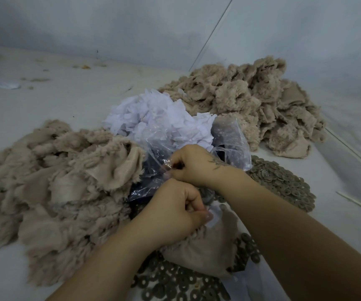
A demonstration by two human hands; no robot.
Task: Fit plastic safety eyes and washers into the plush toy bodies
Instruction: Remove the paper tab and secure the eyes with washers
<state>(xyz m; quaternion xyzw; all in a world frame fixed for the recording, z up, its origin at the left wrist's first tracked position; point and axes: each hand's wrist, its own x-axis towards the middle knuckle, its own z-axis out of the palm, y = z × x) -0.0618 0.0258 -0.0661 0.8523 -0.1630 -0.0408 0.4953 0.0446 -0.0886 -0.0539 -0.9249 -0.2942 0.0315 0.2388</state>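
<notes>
My left hand (173,211) is curled into a fist at the centre and grips a beige plush body (207,250) lying under it, with a bit of white paper at its fingertips. Just beyond it, my right hand (194,164) pinches the clear plastic bag (229,140) that holds dark safety eyes. Grey round washers (283,183) lie spread to the right of my arms, and more washers (175,283) lie near the bottom edge. What sits between my left fingers is hidden.
A heap of beige plush bodies (56,183) lies at the left, another heap (251,101) at the back right. Crumpled white paper pieces (158,118) sit between them. A thin white stick (357,204) lies at the right. A grey wall rises behind the pale table (56,94).
</notes>
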